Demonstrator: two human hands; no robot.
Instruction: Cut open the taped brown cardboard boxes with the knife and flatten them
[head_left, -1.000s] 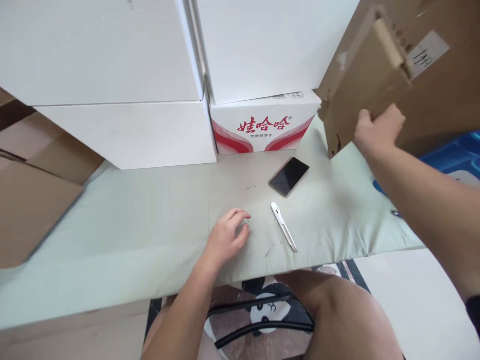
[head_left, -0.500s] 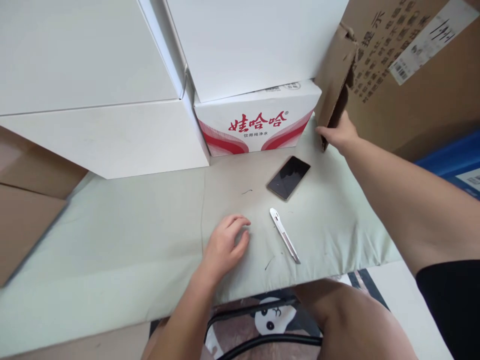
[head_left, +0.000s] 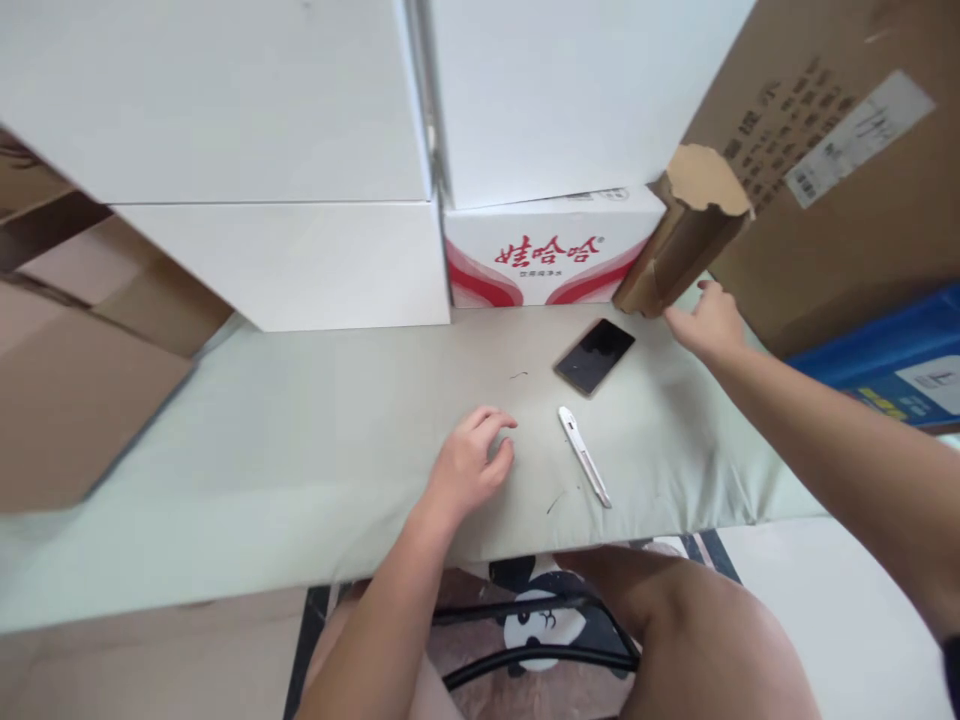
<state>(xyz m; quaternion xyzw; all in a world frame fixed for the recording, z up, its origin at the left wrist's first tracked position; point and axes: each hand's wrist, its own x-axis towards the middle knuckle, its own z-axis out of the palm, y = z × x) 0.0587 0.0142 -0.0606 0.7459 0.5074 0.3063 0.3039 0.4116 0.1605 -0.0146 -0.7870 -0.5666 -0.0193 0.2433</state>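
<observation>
My left hand (head_left: 474, 462) rests on the pale green cloth, its fingers loosely curved and apart, holding nothing. To its right lies a white utility knife (head_left: 583, 456). A dark smartphone (head_left: 595, 357) lies flat beyond the knife. My right hand (head_left: 709, 318) is at the lower right edge of a folded brown cardboard piece (head_left: 679, 240). Thumb and fingers are apart there, with the thumb tip close to the cardboard's bottom; whether they touch I cannot tell. The cardboard stands tilted against the right end of a white and red carton (head_left: 555, 262).
Large white boxes (head_left: 300, 265) are stacked at the back. An open cardboard box (head_left: 97, 390) stands at left. On the right are a big brown carton (head_left: 847, 240) and a blue package (head_left: 885, 350). The cloth-covered table edge (head_left: 375, 575) runs above my legs.
The folded cardboard has turned, showing its top and inner side, and now leans by the carton. My right hand has loosened from its edge. The camera view has shifted left.
</observation>
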